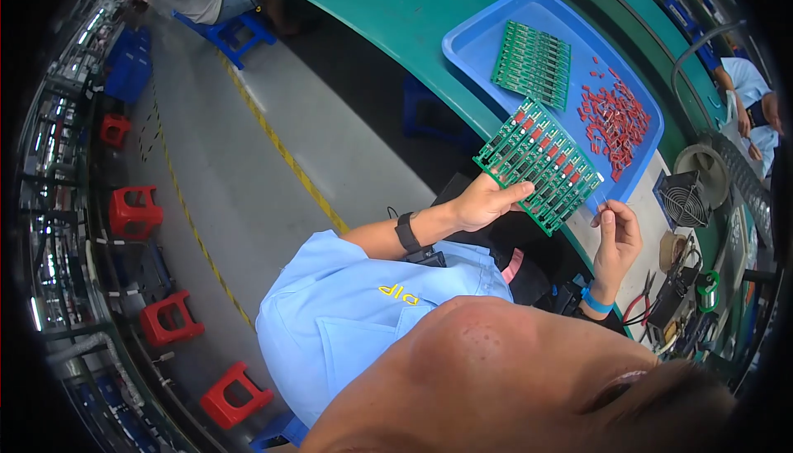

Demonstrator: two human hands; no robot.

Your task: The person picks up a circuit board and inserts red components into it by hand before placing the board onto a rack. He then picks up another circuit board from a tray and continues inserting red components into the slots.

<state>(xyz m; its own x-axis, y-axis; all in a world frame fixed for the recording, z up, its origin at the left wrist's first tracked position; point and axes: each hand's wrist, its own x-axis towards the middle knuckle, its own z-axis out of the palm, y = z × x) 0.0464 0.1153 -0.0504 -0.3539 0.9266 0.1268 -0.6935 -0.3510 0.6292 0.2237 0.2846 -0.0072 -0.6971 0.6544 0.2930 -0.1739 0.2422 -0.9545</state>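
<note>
The left hand (484, 205) grips a green circuit board (543, 166), thumb on top, other fingers mostly hidden. The right hand (619, 242) pinches a thin piece (600, 200) beside the board's corner, too fine to identify. The board covers part of a blue tray (477, 43) holding red components (615, 118) and more green boards (534, 63).

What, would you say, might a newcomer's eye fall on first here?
Most likely the heap of small red parts on the right side of the blue tray. Next, perhaps the green circuit board in the left hand, with the right hand near its right edge.
</note>
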